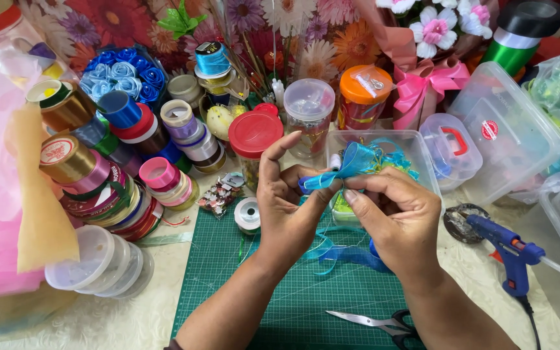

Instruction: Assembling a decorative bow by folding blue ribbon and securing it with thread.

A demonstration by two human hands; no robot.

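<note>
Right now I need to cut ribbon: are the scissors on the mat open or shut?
Shut. The scissors lie flat on the green cutting mat, blades together in one point, near the right forearm.

I get one view only, the head camera, so nothing overlaps with a second view. It looks steeply down and forward over a green cutting mat [293, 285]. It sits close: both forearms enter from 6 o'clock, and the left hand [286, 207] and right hand [396, 217] fill the centre. The far edge at 12 o'clock reaches a flowered backdrop [293, 19]. Ribbon spools [98, 175] mark 9 o'clock, a blue glue gun [507, 249] 4 o'clock.
</note>
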